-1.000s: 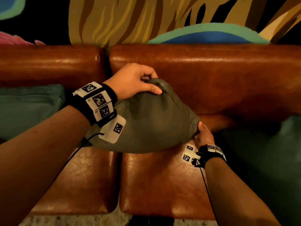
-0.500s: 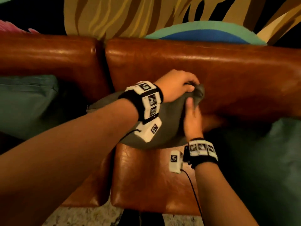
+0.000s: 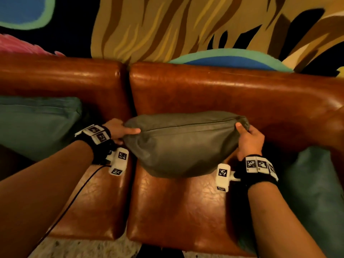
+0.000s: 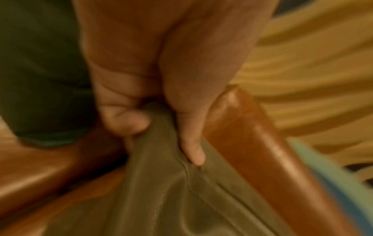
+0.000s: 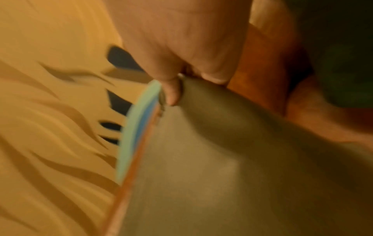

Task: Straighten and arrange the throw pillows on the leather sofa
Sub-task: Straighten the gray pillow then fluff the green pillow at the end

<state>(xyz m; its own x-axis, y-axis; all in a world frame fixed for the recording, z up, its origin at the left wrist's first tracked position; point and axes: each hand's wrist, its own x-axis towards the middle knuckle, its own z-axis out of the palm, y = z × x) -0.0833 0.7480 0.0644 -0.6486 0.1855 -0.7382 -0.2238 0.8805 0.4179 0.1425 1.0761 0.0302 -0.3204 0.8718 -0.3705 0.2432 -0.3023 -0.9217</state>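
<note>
An olive-grey throw pillow [image 3: 183,144] stands on edge against the backrest of the brown leather sofa [image 3: 214,94], its zipped seam on top. My left hand [image 3: 123,132] pinches the pillow's upper left corner, thumb on top. My right hand [image 3: 247,135] grips the upper right corner. The left wrist view shows the left hand [image 4: 161,127] with thumb and curled fingers closed on the olive-grey pillow [image 4: 171,199]. In the blurred right wrist view, the right hand [image 5: 181,83] holds the same pillow [image 5: 232,159] by its corner.
A teal pillow [image 3: 35,125] leans at the left of the sofa and another teal pillow [image 3: 312,192] lies at the right. The seat cushions [image 3: 176,211] in front of the olive pillow are bare leather. A painted mural [image 3: 167,28] covers the wall behind; pale carpet [image 3: 83,248] lies below.
The olive pillow went from tilted and bunched to standing level against the backrest. My left hand moved to its left corner and my right hand to its right corner.
</note>
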